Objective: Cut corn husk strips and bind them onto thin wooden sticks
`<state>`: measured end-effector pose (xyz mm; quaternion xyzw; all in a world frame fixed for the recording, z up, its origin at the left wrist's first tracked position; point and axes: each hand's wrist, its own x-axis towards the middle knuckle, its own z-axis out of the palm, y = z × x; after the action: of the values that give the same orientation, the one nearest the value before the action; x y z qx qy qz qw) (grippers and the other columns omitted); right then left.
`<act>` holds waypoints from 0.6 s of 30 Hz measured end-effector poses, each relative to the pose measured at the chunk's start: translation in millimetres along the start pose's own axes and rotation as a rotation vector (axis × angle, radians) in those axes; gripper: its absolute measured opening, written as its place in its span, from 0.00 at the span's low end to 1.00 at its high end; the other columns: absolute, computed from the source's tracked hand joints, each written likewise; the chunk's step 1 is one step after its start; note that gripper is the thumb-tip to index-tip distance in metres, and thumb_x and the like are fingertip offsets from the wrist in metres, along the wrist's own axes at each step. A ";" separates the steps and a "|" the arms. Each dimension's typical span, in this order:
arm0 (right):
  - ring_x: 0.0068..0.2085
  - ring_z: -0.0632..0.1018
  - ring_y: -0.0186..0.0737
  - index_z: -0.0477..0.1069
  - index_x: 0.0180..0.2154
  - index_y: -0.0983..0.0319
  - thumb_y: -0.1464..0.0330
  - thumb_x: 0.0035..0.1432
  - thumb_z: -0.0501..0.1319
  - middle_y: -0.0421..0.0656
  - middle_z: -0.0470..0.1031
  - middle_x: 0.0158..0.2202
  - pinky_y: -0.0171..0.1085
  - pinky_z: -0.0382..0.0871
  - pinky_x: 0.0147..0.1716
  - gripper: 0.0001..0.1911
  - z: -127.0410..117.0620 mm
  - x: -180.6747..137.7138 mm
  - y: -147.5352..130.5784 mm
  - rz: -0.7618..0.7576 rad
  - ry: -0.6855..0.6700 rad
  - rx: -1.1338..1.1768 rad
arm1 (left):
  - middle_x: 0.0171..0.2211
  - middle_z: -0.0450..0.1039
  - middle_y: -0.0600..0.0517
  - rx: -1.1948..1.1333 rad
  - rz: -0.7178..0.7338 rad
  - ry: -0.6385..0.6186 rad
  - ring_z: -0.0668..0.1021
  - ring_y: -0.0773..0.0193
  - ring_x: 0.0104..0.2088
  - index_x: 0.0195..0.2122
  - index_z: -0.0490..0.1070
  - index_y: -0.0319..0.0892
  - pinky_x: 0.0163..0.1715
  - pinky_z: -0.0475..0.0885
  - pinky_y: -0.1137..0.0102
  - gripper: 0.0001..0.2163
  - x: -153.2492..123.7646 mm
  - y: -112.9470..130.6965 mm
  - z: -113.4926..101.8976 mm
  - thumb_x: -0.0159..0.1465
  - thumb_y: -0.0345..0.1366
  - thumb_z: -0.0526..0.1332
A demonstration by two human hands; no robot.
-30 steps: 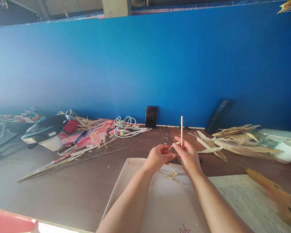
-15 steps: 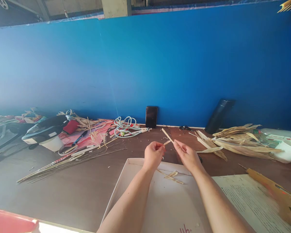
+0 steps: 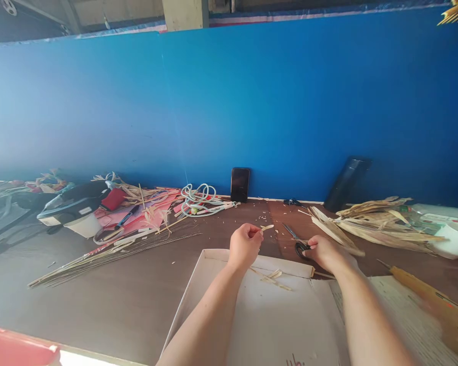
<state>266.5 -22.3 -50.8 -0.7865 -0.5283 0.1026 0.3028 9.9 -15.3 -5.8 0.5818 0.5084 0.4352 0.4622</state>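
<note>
My left hand [image 3: 245, 245] is raised over the far edge of the white cardboard tray [image 3: 213, 284], pinching a short pale straw strip [image 3: 267, 227] between thumb and fingers. My right hand [image 3: 327, 253] rests low on the brown table to the right, its fingers curled at the black handle of the scissors [image 3: 298, 244], whose blades point away to the far left. A thin wooden stick [image 3: 322, 275] lies by the tray's corner under my right wrist. A few straw scraps [image 3: 272, 276] lie in the tray.
Dried husk leaves [image 3: 370, 223] pile at the right, with a glue gun [image 3: 431, 300] on a printed sheet [image 3: 400, 315]. A phone [image 3: 240, 185] and a dark cylinder [image 3: 343, 183] lean on the blue wall. Thin reeds [image 3: 114, 251], a coiled cord [image 3: 200, 199] and clutter fill the left.
My right hand has let the wooden stick down and dropped right to the scissors. My left hand keeps the small strip and has barely moved.
</note>
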 end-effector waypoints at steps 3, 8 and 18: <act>0.25 0.74 0.44 0.72 0.22 0.56 0.61 0.34 0.67 0.42 0.74 0.22 0.38 0.58 0.24 0.09 0.9 -5.5 -12.8 0.057 -0.058 -0.136 | 0.25 0.73 0.51 0.026 0.011 0.000 0.71 0.69 0.23 0.29 0.70 0.41 0.19 0.61 0.77 0.06 0.5 -1.3 0.1 0.55 0.37 0.56; 0.27 0.75 0.45 0.72 0.28 0.57 0.62 0.35 0.67 0.43 0.75 0.23 0.37 0.59 0.24 0.13 -2.2 -8.9 -29.9 0.089 -0.055 0.047 | 0.25 0.73 0.51 0.025 0.021 0.015 0.72 0.69 0.23 0.28 0.70 0.41 0.20 0.62 0.76 0.05 0.8 -0.2 0.3 0.55 0.35 0.56; 0.28 0.73 0.35 0.70 0.38 0.56 0.66 0.46 0.64 0.44 0.75 0.37 0.27 0.46 0.13 0.14 -27.7 -20.2 -57.4 0.140 -0.379 1.258 | 0.24 0.72 0.51 -0.245 -0.128 -0.019 0.69 0.73 0.20 0.28 0.68 0.39 0.17 0.63 0.79 0.06 3.0 6.6 -0.1 0.52 0.36 0.60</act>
<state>227.2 -35.7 1.7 -0.4604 -0.3593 0.5478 0.5990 11.4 -12.7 0.7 0.4912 0.4831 0.4581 0.5617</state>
